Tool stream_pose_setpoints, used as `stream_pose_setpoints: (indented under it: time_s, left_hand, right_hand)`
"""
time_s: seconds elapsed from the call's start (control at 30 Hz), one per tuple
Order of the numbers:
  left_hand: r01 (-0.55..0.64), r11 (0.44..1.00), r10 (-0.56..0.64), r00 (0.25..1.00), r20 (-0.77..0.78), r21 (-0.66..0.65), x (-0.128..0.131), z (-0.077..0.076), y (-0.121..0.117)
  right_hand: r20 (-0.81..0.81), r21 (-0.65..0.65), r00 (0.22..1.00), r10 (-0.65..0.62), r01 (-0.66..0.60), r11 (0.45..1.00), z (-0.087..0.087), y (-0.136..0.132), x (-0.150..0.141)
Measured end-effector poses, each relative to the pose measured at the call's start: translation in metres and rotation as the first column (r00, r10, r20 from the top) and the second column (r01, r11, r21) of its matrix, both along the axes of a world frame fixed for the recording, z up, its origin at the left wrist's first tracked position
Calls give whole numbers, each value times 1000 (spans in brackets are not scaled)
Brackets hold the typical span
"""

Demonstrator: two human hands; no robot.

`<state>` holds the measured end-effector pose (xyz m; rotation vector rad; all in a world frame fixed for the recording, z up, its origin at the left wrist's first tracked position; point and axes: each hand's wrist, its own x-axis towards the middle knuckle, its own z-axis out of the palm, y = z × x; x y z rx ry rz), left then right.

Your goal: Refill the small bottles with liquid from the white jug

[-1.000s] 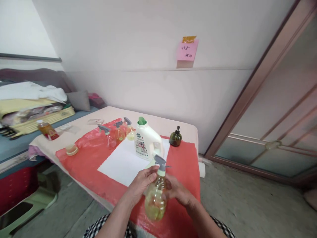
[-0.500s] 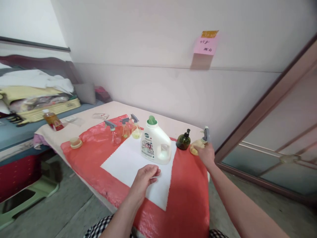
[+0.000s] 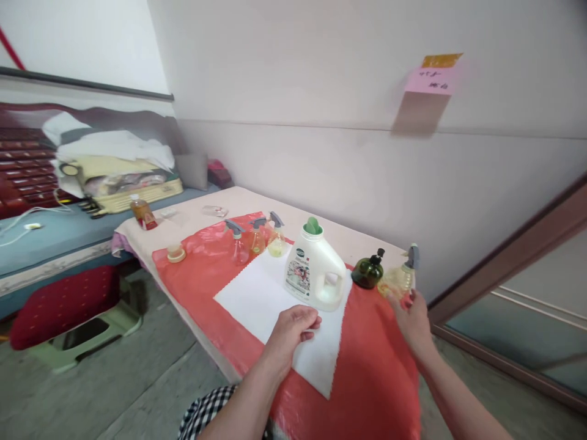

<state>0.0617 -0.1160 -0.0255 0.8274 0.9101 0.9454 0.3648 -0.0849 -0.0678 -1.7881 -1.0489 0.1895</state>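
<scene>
My left hand point(image 3: 293, 327) rests on a white sheet point(image 3: 257, 296) with its fingers curled under, holding nothing. My right hand point(image 3: 415, 318) reaches toward a yellowish spray bottle point(image 3: 398, 279) with a grey trigger head that stands upright at the table's far right corner; my fingertips are at its base, fingers stretched out. A white detergent jug point(image 3: 314, 269) with a green cap stands on the sheet just beyond my left hand. Between the jug and the spray bottle sits a dark green pump bottle point(image 3: 367, 273).
Three small spray bottles point(image 3: 257, 238) stand in a row on the red cloth point(image 3: 202, 275). A small round jar point(image 3: 175, 252) and an orange bottle point(image 3: 143, 214) sit at the left end. Left are a bed with bedding point(image 3: 114, 165) and a green stool point(image 3: 82, 336); a door frame point(image 3: 518, 244) stands right.
A second ago both hands held the yellowish spray bottle near me. My right hand carried it to the far right corner and set it down; my left hand dropped onto the white sheet.
</scene>
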Motion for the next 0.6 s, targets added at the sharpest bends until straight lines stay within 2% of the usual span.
stream_pose_setpoints:
  time_s: [0.07,0.17,0.23,0.27,0.37,0.47,0.6]
  left_hand:
    - [-7,1000,7,1000,12,2,-2,2,0]
    - [-29,1000,29,999,29,-5,-5,2,-1]
    - [-46,999,46,999,29,-11,-5,2,-1]
    - [-51,999,51,998,26,-16,-6,1,-2]
    - [-59,998,59,998,17,-27,-7,-1,-2]
    - [-84,996,84,996,8,-17,-11,-4,0]
    - [-121,993,121,992,-21,-4,-17,-7,-1]
  right_hand:
    - [-17,-34,995,97,-97,995,-5,-37,-37]
    - [-28,-68,925,380,-381,922,-13,-89,-94]
    - [-7,-55,880,475,-474,879,-20,-111,-122]
    - [21,-42,878,478,-477,878,-24,-116,-131]
    - [236,-3,874,424,-435,900,-41,-111,-136]
    - [446,23,818,364,-417,909,-57,-95,-127]
    - [603,61,732,316,-438,897,-69,-86,-122]
